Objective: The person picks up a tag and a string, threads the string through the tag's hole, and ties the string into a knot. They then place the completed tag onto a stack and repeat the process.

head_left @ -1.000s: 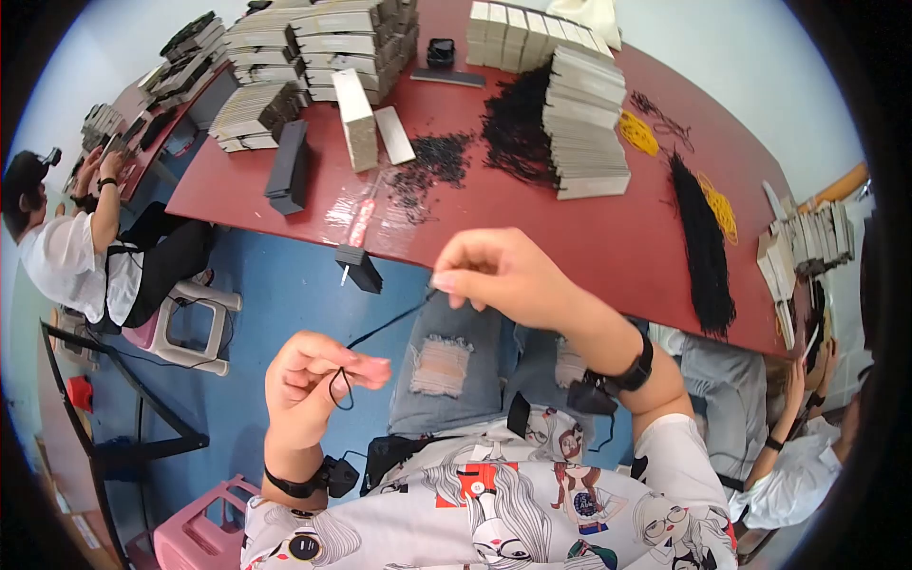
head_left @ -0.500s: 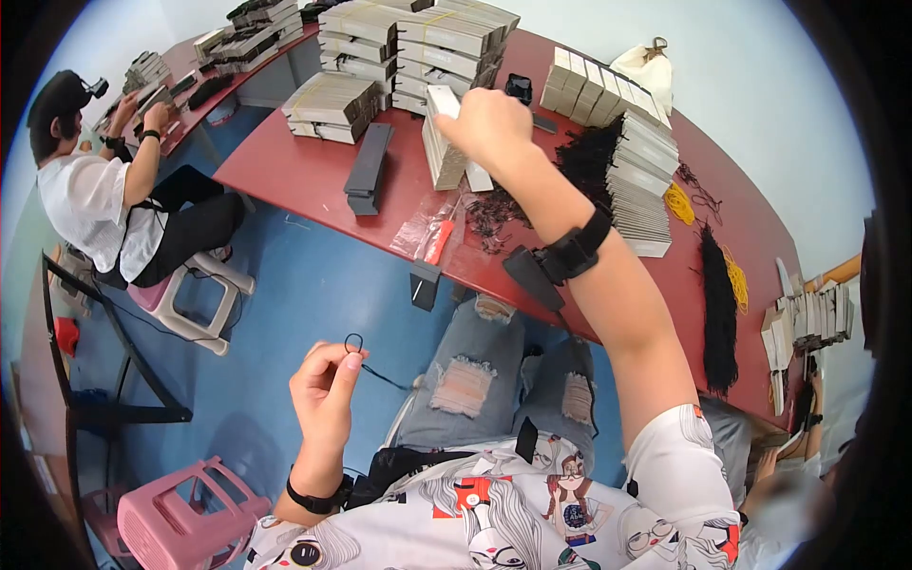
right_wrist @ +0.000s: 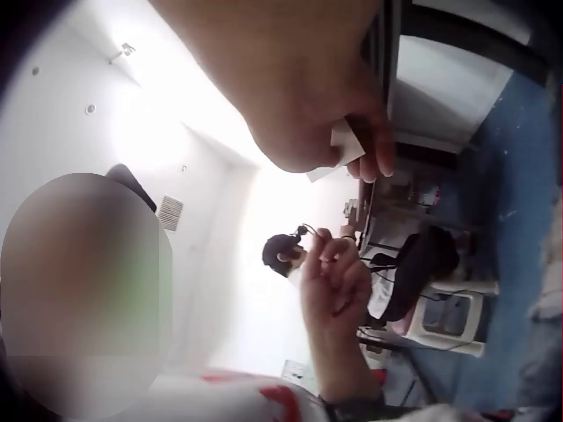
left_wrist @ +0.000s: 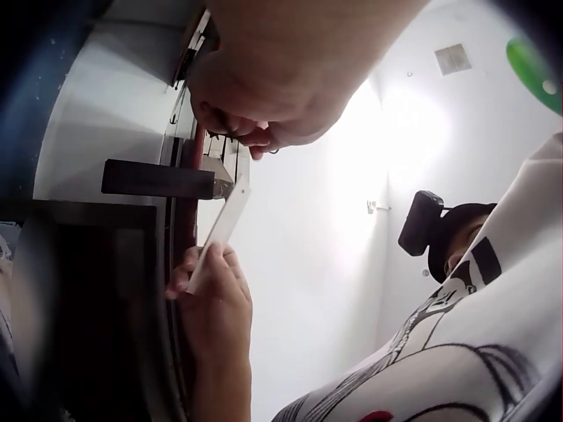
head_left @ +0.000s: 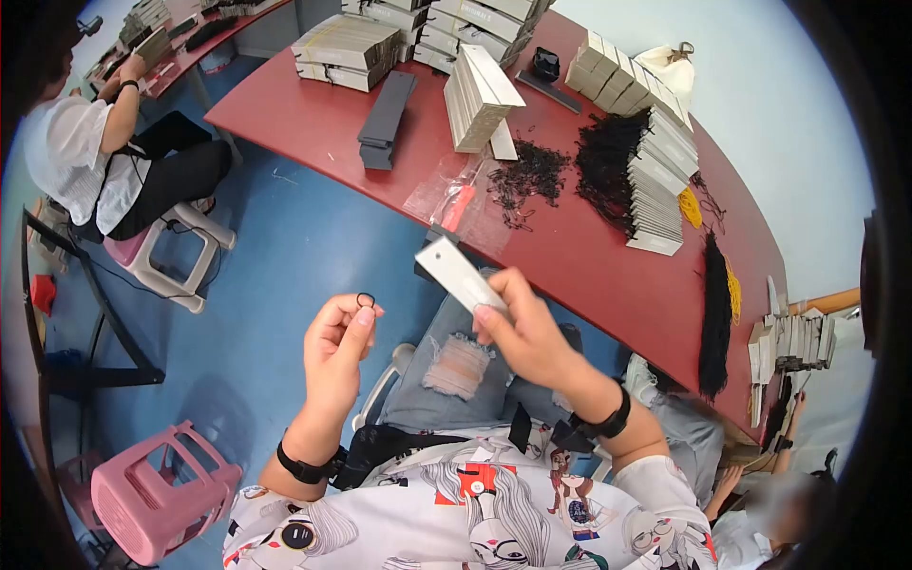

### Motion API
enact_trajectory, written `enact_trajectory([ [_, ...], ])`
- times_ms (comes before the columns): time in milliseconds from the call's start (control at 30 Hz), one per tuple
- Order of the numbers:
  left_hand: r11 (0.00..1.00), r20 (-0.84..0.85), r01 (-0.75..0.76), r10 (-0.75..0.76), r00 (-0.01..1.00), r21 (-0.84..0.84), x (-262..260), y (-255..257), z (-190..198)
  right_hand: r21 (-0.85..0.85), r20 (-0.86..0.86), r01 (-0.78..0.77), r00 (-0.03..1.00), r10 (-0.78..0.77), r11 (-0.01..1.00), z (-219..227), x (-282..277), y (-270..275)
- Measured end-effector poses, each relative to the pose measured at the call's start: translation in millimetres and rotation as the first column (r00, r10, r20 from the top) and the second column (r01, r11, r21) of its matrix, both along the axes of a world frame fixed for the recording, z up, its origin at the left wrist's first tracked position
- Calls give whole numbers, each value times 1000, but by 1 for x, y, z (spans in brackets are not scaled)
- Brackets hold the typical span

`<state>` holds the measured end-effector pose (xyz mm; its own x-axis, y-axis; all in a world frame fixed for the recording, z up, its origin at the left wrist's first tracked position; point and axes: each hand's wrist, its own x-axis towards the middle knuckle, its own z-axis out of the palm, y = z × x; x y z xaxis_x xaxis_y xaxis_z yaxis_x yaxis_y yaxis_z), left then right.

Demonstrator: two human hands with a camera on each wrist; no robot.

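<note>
In the head view my left hand [head_left: 334,342] pinches a thin black cord between thumb and forefinger. Its small loop [head_left: 366,300] stands up above the fingertips. To its right, my right hand [head_left: 532,337] grips the lower end of a long white hang tag [head_left: 454,274], thumb on the face. A punched hole shows near the tag's free upper end, which points toward the left hand but stays apart from it. The left wrist view shows the same tag [left_wrist: 222,230] tilted upward in the right hand [left_wrist: 218,303]. From the right wrist, the cord loop [right_wrist: 308,230] shows above the left hand [right_wrist: 336,281].
A stack of white tags [head_left: 472,104] stands on the red table [head_left: 313,138], beside a dark grey block [head_left: 388,119]. Loose black cords [head_left: 527,180] lie nearby, with more tag stacks [head_left: 655,190] behind. A pink stool [head_left: 142,503] stands lower left; another person [head_left: 85,161] sits left.
My right hand let go of the cord, reached to the tag stack on the table and came back holding a white tag. The left hand keeps the cord, its loop now upright.
</note>
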<state>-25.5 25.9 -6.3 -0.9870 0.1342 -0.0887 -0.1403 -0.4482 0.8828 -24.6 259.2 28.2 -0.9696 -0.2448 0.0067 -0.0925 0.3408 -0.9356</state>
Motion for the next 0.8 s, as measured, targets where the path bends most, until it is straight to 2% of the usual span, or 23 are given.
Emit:
enact_trajectory([
  [33,997,-52,-40,37,998,-68,0,4,-2,164,-52,22,999,-13,986,-7,5,-2],
  [67,987,-105,-81,67,992,-136,0,8,-3,164,-43,18,999,-11,986,-13,6,-4],
  [133,985,-122,-86,67,990,-153,0,13,-1,443,-382,213,924,-32,871,-25,7,-11],
  [200,981,-144,-91,67,987,-170,-2,17,-3,482,-401,231,916,-22,845,-32,5,-17],
  [267,974,-266,-117,62,962,-194,-6,21,-12,517,-420,247,907,-9,819,-34,4,-19],
  [333,963,-252,-104,39,967,-249,-9,23,-8,494,-372,258,926,-67,830,-32,2,-19],
  [400,950,-236,-87,14,972,-299,-16,27,-2,489,-375,252,925,-59,835,-31,-3,-18],
  [467,874,-234,-34,-91,968,-484,-29,32,4,484,-376,248,925,-56,839,-32,-4,-17],
  [567,845,-239,-37,-109,965,-533,-54,38,-5,466,-362,237,930,-60,852,-34,-5,-18],
  [633,865,-216,-7,-118,969,-502,-68,32,-18,459,-346,240,935,-77,856,-33,-4,-15],
  [667,951,-62,106,-129,990,-291,-72,28,-19,459,-344,241,936,-79,855,-35,-4,-14],
  [700,983,90,179,-174,981,-49,-75,27,-21,428,-345,244,934,-92,871,-37,-5,-13],
  [733,986,106,161,-164,981,42,-76,29,-24,395,-345,244,933,-103,886,-40,-6,-12],
  [767,987,111,158,-161,981,40,-76,35,-29,395,-340,239,935,-101,887,-41,-7,-12],
  [800,990,-10,100,-102,995,-102,-75,43,-34,376,-313,228,944,-108,898,-42,-8,-11],
])
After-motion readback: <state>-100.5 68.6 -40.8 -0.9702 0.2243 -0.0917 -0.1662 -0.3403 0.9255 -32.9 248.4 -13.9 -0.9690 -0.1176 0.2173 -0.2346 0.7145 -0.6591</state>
